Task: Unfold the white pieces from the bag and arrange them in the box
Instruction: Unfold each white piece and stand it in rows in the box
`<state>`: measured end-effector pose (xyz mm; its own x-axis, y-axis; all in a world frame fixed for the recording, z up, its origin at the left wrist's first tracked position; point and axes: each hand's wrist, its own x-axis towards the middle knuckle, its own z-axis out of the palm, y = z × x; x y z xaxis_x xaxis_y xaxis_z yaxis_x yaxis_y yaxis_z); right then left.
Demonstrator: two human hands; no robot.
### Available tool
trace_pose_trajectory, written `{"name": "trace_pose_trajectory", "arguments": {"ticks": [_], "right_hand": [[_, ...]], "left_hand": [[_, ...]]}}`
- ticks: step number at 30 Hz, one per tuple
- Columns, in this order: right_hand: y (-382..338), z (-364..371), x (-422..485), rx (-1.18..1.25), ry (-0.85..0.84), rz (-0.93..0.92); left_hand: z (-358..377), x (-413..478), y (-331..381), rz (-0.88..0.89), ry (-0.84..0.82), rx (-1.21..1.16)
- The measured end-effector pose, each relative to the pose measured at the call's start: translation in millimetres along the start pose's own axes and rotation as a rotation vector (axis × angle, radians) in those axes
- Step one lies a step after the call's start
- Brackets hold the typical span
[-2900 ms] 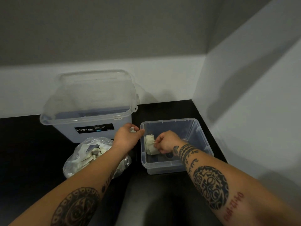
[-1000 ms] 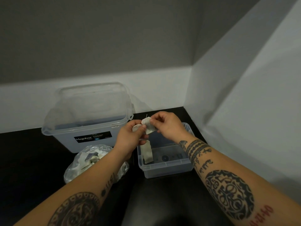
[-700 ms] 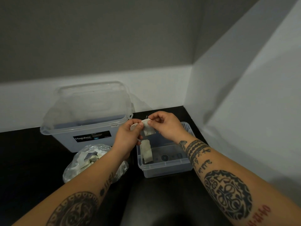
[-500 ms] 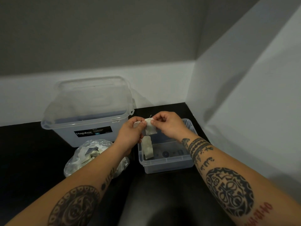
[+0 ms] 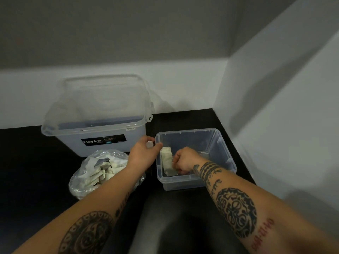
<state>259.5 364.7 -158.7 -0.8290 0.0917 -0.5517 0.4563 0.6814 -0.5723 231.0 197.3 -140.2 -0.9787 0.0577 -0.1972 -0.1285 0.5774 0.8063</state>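
A small clear box (image 5: 224,149) stands on the black counter at the right. Inside it, white pieces (image 5: 167,160) stand upright against its left wall. My right hand (image 5: 184,160) is down in the box, fingers curled, pinching the nearest piece of that row. My left hand (image 5: 145,155) hovers at the box's left rim and pinches a small white tag (image 5: 150,144) between thumb and fingers. A clear plastic bag (image 5: 99,171) with several folded white pieces lies to the left, partly hidden by my left forearm.
A large clear lidded tub (image 5: 97,125) with a black label stands behind the bag. White walls close the counter at the back and right. Black counter (image 5: 27,171) extends to the left and toward me.
Both hands held a white piece above the box half a second ago. Now my right hand has dropped into the box with it, and my left hand has moved to the rim.
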Motion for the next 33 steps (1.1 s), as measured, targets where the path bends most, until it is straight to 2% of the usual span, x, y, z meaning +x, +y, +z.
{"name": "trace_pose_trajectory", "arguments": {"ticks": [14, 18, 22, 25, 29, 31, 33], "right_hand": [[-5.1, 8.8, 25.6, 0.038, 0.048, 0.034], [-10.0, 9.5, 23.4, -0.205, 0.042, 0.039], [-9.9, 4.8, 19.5, -0.259, 0.026, 0.022], [-7.3, -4.8, 11.9, -0.212, 0.079, 0.003], [-6.3, -26.6, -1.9, -0.208, 0.127, -0.063], [-11.1, -43.7, -11.6, -0.128, 0.089, -0.077], [-18.2, -61.0, -24.6, 0.097, 0.026, -0.091]], "left_hand": [[-2.9, 0.0, 5.1, -0.048, -0.043, 0.009], [-3.7, -0.4, 8.4, -0.048, -0.055, 0.011], [-6.5, -1.8, 13.4, -0.043, -0.049, 0.008], [-10.3, -3.4, 17.0, -0.033, -0.037, -0.03], [-16.2, -4.1, 23.8, 0.067, 0.002, -0.115], [-16.1, -5.4, 30.9, 0.106, -0.062, -0.242], [-14.0, -7.1, 37.6, 0.12, -0.176, -0.401]]}}
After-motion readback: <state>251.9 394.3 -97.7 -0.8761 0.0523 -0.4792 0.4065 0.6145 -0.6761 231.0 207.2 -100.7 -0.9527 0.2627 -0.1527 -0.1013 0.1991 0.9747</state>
